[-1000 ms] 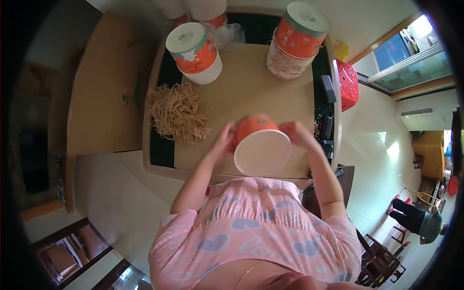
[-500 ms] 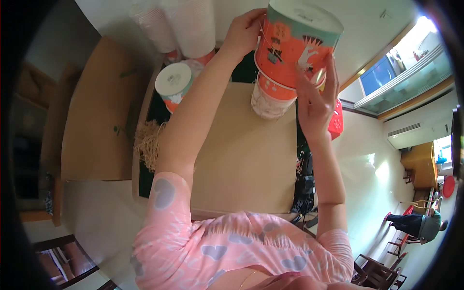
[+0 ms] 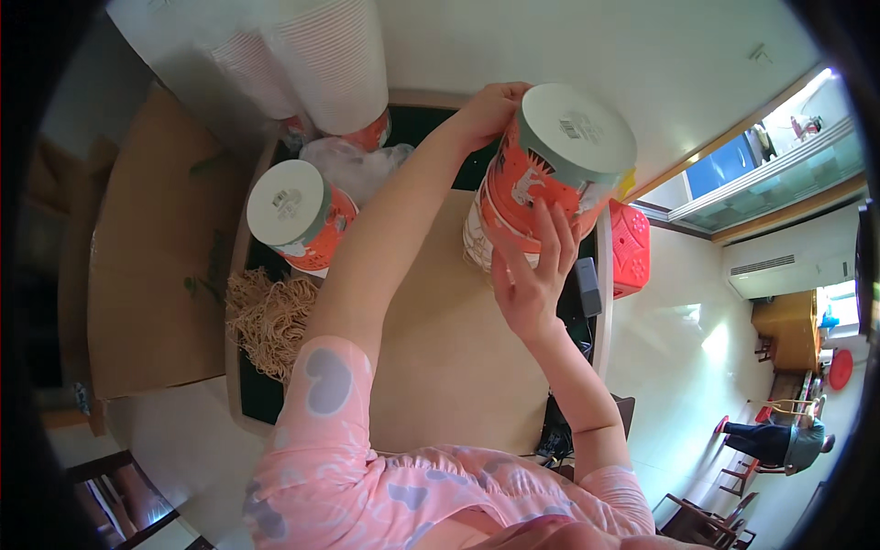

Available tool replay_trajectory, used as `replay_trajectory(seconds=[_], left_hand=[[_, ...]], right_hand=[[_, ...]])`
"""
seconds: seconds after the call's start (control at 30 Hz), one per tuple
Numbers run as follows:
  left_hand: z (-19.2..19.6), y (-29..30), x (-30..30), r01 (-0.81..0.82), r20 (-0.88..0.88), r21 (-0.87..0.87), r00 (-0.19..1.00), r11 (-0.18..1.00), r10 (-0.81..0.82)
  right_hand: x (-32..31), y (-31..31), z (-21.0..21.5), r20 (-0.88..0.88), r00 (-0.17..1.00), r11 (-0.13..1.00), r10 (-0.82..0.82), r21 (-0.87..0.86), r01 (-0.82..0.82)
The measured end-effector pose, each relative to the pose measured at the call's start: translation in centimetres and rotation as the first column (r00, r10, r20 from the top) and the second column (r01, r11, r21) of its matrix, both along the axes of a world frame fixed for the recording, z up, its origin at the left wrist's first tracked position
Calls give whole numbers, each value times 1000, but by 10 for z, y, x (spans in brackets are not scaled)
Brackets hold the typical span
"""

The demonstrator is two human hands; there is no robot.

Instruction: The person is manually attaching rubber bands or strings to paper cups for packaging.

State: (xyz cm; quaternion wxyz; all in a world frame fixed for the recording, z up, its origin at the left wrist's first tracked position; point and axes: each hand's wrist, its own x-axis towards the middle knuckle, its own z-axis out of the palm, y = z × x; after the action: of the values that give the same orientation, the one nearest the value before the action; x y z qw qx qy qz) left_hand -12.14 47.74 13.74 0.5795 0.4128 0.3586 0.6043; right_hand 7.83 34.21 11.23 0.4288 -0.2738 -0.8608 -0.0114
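A large orange paper bucket with a green band and white base stands upside down at the far right of the table, over a stack of similar buckets. My left hand grips its far left side, fingertips partly hidden behind it. My right hand is at its near side, fingers stretched and spread against or just off the wall; contact is unclear. Below the bucket's rim shows pale string around the stack's lower part. Left of my left forearm, another upside-down paper bucket stands beside a tangled heap of tan twine.
Plastic-wrapped stacks of paper buckets rise at the far left. A large cardboard box borders the table's left. On the right are a red plastic stool and a dark grey box. A person is in the background.
The large bucket has come down and nearer over the stack, with both hands on or by it. My right hand has moved left and nearer. The view has shifted.
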Motion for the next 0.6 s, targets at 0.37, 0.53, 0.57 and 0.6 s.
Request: replay_trajectory(seconds=[0.37, 0.53, 0.57, 0.6], left_hand=[[-44, -80, -2, -345, -514, 180, 766, 921, 387], [-25, -175, -6, -332, -784, 541, 134, 773, 606], [-21, -192, -11, -377, -823, 511, 45, 772, 566], [-12, -213, -18, -427, -855, 487, -55, 762, 515]], right_hand=[[24, 58, 53, -163, 986, 997, -46, -64, 36], [25, 58, 25, -85, 996, 984, -38, -175, 23], [26, 58, 24, -86, 995, 983, -40, -182, 24], [26, 57, 25, -84, 996, 983, -36, -181, 21]])
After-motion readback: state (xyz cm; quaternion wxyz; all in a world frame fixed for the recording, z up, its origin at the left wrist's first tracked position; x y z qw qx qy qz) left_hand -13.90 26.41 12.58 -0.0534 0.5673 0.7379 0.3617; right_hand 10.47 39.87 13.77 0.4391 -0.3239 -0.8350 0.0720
